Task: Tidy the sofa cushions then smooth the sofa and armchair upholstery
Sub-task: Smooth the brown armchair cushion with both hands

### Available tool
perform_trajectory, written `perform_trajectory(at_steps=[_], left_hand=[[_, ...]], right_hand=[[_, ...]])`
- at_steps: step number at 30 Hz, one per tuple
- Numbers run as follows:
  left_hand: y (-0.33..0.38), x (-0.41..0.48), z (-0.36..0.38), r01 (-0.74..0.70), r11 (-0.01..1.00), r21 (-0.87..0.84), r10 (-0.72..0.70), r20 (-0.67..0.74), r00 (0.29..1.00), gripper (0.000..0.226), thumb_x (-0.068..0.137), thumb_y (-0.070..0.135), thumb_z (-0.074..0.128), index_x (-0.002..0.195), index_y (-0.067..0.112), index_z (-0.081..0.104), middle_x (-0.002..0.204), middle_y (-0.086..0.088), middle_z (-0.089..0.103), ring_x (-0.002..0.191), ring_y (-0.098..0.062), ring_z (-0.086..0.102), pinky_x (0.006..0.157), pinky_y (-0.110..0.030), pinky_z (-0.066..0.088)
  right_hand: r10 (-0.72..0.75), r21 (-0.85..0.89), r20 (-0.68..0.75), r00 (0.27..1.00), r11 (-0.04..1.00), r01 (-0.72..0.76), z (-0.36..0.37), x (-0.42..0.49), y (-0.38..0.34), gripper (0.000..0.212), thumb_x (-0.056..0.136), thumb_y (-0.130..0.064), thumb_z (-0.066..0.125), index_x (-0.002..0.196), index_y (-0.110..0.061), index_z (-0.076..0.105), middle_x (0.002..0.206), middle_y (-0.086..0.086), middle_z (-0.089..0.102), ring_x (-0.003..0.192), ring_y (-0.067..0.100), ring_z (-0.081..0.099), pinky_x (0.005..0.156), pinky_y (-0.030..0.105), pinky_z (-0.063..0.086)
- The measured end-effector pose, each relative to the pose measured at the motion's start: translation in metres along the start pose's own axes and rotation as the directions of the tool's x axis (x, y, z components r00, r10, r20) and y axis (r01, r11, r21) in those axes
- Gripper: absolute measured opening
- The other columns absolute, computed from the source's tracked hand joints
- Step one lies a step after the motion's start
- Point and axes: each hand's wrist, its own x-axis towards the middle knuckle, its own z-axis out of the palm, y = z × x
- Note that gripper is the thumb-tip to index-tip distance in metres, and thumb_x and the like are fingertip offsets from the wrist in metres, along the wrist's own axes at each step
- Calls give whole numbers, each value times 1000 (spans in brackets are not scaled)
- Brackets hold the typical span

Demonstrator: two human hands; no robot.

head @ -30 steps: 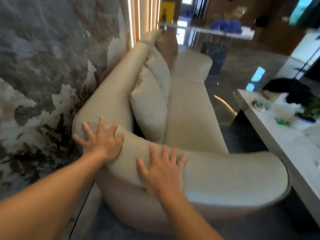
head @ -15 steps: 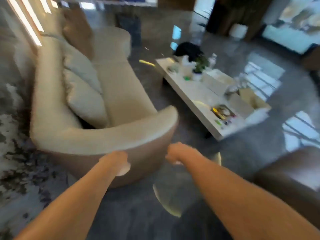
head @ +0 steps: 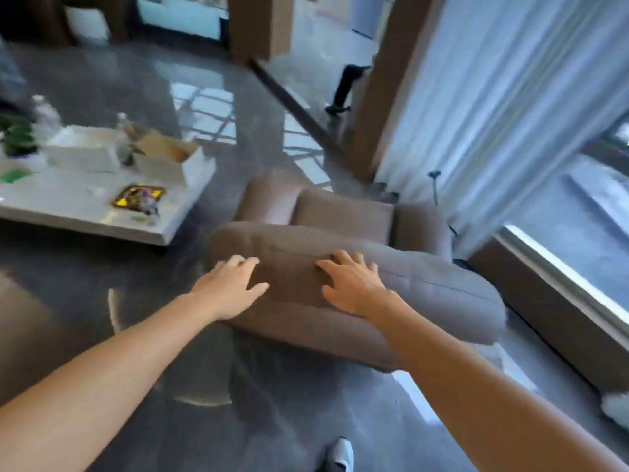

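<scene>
Across the top of the brown armchair [head: 340, 291] backrest, both hands lie spread and flat, each grip wide and holding nothing. The left hand [head: 228, 288] sits near the backrest's left end, the right hand [head: 354, 284] about midway along it. That padded roll runs long from left to right, so most unsmoothed fabric lies toward the right end, nearer the right hand. The seat cushion [head: 343, 212] lies beyond, away from the person, and the table [head: 85, 212] stands well off to the left.
</scene>
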Motion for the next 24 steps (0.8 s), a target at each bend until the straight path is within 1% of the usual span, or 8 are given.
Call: perform_trajectory(at_steps=[3,5,7,9,12,15,19,24], left_hand=[[82,31,10,-78,995,60,80,-30,996,70,88,68,37,146,30,28,154,-1,27,135,-31,28,102,-50,40],[122,46,19,-116,983,142,115,14,993,82,83,74,39,151,33,18,160,-1,17,142,-32,17,110,-56,30],[148,59,26,-127,970,207,111,88,990,98,74,82,44,152,38,4,163,1,5,146,-34,6,113,-63,16],[163,68,34,-137,957,256,110,118,987,108,65,88,47,150,45,-4,163,1,1,145,-38,4,112,-66,10],[176,71,50,-134,944,303,119,66,991,110,57,93,43,147,51,-3,161,-1,7,142,-40,10,112,-64,10],[181,64,61,-102,946,309,107,-1,994,109,53,96,38,145,54,-1,159,0,12,140,-38,13,113,-60,13],[198,51,72,-65,955,291,78,-33,996,110,50,98,36,145,55,3,158,1,15,138,-37,17,112,-57,16],[240,44,91,-31,975,220,48,-75,996,111,49,96,43,146,53,10,156,1,17,134,-35,19,109,-51,20]], right_hand=[[115,84,-31,993,990,-112,24,-19,86,72,88,-67,44,149,-50,10,163,4,15,145,39,13,111,66,20],[148,138,-30,989,980,-142,38,-26,119,78,82,-80,36,148,-53,3,164,-1,10,148,36,5,111,69,13],[130,175,-71,989,978,-116,52,-29,140,78,79,-85,26,146,-55,0,164,-6,9,149,33,1,110,70,7],[106,188,-138,985,979,-79,64,-32,151,75,79,-86,17,145,-56,0,164,-7,11,149,31,1,110,69,3],[64,185,-213,975,982,-24,80,-38,157,70,83,-83,12,147,-54,5,163,-6,17,148,33,5,110,67,1],[41,186,-256,966,983,7,86,-46,163,67,87,-80,16,148,-51,14,162,-5,23,147,34,11,110,67,3],[-15,143,-276,961,988,57,93,-58,185,63,89,-77,20,147,-52,17,159,-5,29,145,35,19,110,66,11],[-52,83,-288,956,993,79,98,-73,227,62,90,-77,24,146,-50,26,156,-6,36,141,33,28,110,61,16]])
